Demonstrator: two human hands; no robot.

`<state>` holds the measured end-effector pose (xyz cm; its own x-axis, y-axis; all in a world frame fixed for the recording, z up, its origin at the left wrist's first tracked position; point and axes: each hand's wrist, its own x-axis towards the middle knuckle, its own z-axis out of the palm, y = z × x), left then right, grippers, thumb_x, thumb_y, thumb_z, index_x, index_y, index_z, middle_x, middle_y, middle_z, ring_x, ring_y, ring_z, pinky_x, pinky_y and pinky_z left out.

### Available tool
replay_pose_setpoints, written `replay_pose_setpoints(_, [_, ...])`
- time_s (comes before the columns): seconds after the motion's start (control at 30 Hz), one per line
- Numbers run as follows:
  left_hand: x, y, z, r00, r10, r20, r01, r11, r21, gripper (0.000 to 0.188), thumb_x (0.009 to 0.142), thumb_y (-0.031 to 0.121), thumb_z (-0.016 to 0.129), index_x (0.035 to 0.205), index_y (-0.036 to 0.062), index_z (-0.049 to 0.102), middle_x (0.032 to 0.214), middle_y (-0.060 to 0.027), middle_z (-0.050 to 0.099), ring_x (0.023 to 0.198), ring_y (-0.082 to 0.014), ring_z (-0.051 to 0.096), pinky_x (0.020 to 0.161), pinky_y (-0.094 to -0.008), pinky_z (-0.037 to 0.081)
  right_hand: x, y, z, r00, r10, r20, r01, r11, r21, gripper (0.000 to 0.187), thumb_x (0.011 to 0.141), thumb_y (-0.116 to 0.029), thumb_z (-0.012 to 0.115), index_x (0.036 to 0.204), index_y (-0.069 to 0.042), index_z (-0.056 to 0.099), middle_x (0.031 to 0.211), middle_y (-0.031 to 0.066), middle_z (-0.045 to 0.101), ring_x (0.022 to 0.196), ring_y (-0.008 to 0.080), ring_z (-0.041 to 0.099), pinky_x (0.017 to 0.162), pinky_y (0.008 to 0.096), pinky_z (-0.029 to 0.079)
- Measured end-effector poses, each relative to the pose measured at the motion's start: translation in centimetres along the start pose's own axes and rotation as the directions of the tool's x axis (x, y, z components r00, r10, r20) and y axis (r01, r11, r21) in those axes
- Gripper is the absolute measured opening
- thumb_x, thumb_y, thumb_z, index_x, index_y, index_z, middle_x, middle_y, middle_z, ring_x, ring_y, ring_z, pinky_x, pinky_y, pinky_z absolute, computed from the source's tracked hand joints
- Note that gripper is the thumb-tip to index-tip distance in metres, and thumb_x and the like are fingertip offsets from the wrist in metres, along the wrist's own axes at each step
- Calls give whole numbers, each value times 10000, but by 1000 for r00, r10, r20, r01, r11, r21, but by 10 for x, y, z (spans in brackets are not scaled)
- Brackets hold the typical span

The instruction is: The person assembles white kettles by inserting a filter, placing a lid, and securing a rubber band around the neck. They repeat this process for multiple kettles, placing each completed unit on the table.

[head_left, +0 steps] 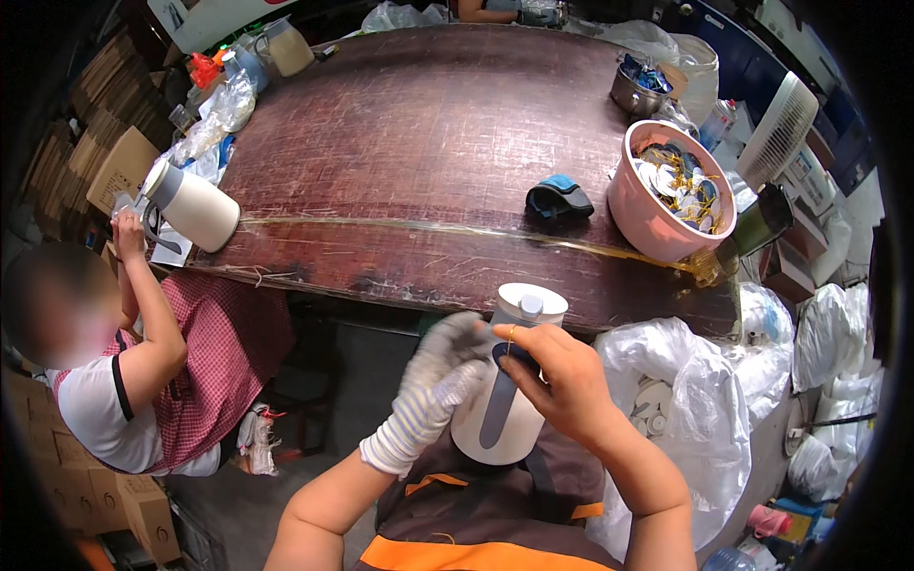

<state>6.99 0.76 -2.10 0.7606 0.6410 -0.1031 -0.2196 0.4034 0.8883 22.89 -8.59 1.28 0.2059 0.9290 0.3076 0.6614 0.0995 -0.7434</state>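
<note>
A white jug point(533, 433) with a grey handle and grey lid piece stands tilted on my lap, against the table edge. At the top of its handle my right hand point(566, 381), bare, pinches a dark blue oval tag point(512, 356) with a thin gold string looped on it. My left hand point(440, 381) wears a white striped glove. It is beside the jug's left side, thumb and fingers apart; the upper fingers are somewhat blurred, and whether they touch the jug is hard to see.
A pink tub point(624, 205) of tags with gold strings stands on the dark table point(400, 124), near a blue-black cap-like item point(559, 198). At left a co-worker point(162, 381) handles another jug point(205, 209). A clear plastic bag point(705, 419) with white round pieces sits right of me.
</note>
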Motion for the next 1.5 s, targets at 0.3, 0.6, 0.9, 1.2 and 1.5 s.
replay_pose_setpoints(0.3, [-12, 4, -9, 942, -313, -122, 324, 943, 82, 461, 859, 171, 722, 1247, 22, 523, 950, -8, 629, 791, -61, 582, 670, -217, 496, -47, 74, -18, 806, 592, -1, -457, 623, 635, 216, 894, -93, 637, 1089, -4, 612, 955, 18, 640, 861, 78, 588, 770, 228, 477])
replay_pose_setpoints(0.6, [-13, 25, -16, 985, -62, -159, 114, 933, 342, 480, 865, 58, 672, 1307, -9, 497, 1093, -82, 628, 984, -144, 602, 890, -262, 491, -77, 30, 27, 860, 412, 300, -470, 411, 781, 294, 916, -128, 656, 1172, -29, 549, 1024, 24, 601, 958, 93, 564, 850, 255, 469])
replay_pose_setpoints(0.9, [-18, 21, -29, 955, -65, -290, 183, 898, 401, 415, 789, 79, 773, 1151, -19, 596, 1064, -93, 663, 988, -150, 627, 888, -289, 513, -98, 45, 18, 852, 473, 225, -420, 360, 833, 254, 909, -85, 643, 1141, -31, 554, 950, 14, 605, 891, 61, 563, 794, 218, 463])
replay_pose_setpoints(1.2, [-41, 112, -57, 802, 462, -379, -288, 855, 432, 428, 812, 95, 748, 1177, -48, 575, 1084, -106, 642, 983, -173, 631, 866, -307, 535, -105, 47, 14, 864, 432, 258, -442, 407, 799, 286, 914, -82, 632, 1178, -8, 551, 869, -9, 546, 799, 58, 503, 729, 208, 414])
replay_pose_setpoints(1.5, [65, 131, -212, 374, 880, -294, -377, 434, 818, 304, 847, 108, 740, 1093, -28, 623, 1008, -65, 660, 886, -116, 605, 818, -257, 501, -117, 54, 48, 817, 498, 292, -562, 568, 601, 167, 923, -79, 602, 1060, 12, 632, 909, 32, 652, 846, 94, 609, 775, 242, 483])
